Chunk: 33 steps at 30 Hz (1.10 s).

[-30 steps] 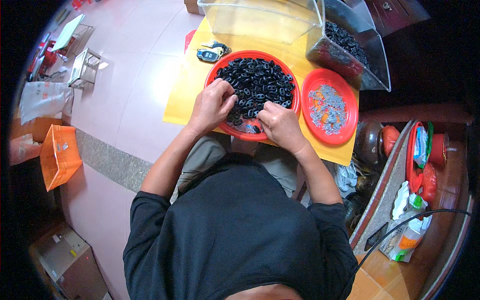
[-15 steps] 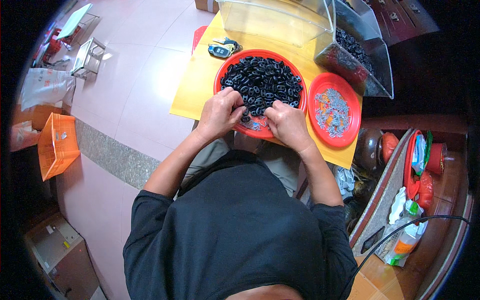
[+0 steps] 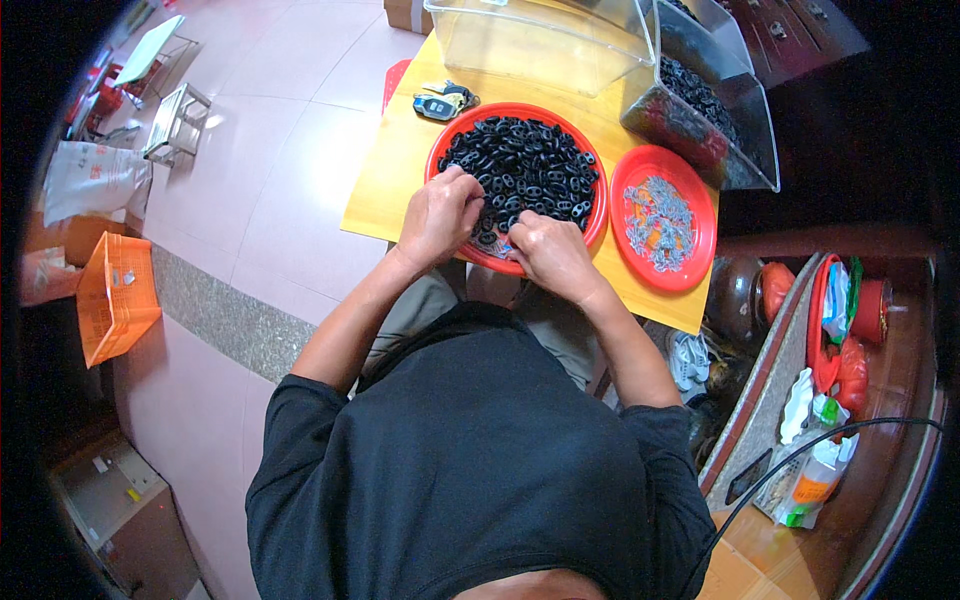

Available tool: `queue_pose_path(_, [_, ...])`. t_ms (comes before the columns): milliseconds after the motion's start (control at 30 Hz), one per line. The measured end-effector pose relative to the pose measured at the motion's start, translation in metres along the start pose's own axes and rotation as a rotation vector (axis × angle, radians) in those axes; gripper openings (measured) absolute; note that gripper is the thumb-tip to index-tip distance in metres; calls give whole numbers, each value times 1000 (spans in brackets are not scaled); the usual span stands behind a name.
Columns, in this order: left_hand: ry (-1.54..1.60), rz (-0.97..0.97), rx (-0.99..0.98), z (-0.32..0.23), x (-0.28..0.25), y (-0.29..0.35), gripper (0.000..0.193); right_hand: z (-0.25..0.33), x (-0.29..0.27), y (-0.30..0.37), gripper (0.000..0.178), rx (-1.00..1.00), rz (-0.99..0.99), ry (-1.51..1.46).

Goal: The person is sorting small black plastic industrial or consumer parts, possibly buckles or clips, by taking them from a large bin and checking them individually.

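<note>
A round red tray point(image 3: 602, 203) holds a heap of small black oval pieces point(image 3: 520, 160), each with two holes. At its near edge some small silvery bits lie on the bare red bottom. My left hand point(image 3: 436, 218) is over the tray's near left side, fingers curled and pinched at the black pieces. My right hand point(image 3: 552, 254) is at the near rim, its fingertips pinched close to the left ones. Whatever is in either pinch is too small and hidden to make out. To the right, a red oval plate point(image 3: 707, 228) holds many small silvery metal pieces point(image 3: 660, 222).
The trays stand on a yellow table point(image 3: 385, 190). Keys with a black fob point(image 3: 437, 106) lie at its far left. Behind are a clear plastic bin point(image 3: 540, 40) and another bin point(image 3: 700, 130) with black pieces. An orange basket point(image 3: 118, 298) stands left on the floor.
My right hand has moved left and slightly nearer to me, closer to my left hand. My left hand stays almost in place, still pinched.
</note>
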<state>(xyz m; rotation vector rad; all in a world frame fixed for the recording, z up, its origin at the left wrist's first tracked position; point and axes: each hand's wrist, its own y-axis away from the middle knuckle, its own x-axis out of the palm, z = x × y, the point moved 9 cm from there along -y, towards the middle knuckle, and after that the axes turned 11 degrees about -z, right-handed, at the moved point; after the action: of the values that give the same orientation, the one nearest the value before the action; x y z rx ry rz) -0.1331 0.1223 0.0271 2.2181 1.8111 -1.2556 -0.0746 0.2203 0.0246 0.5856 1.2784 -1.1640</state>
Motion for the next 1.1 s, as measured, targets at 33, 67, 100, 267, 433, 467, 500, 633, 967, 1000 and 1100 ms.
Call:
queue_pose_path(33, [-14,-55,15,1,-3,-1,7,1,2,-1,14,2,-1,0])
queue_pose_path(67, [-29,-110,32,0,-7,-2,7,2,4,-3,15,4,-13,-16])
queue_pose_path(100, [-24,-137,22,0,-9,-1,6,2,5,-4,15,6,-25,-32])
queue_pose_path(267, [61,-187,0,-5,-20,11,6,-6,9,0,14,52,-26,-25])
queue_pose_path(433, [45,-216,5,-9,-29,19,6,-12,-1,1,9,12,-85,-100])
queue_pose_path(467, [16,-177,65,-20,-26,19,5,-11,-3,0,9,12,-84,-101])
queue_pose_path(500, [-14,-137,124,-29,-22,19,5,-10,-2,0,8,7,-69,-98])
queue_pose_path(633, [-113,90,236,-44,18,26,5,-18,-6,0,4,62,-93,-82])
queue_pose_path(967, [-340,336,269,-42,56,18,6,-45,-32,-7,6,162,-242,-120])
queue_pose_path(1000, [-341,344,259,-41,58,17,6,-46,-32,-12,6,156,-276,-104])
queue_pose_path(1100, [-333,344,224,-40,59,17,7,-42,-32,-25,6,134,-318,-29])
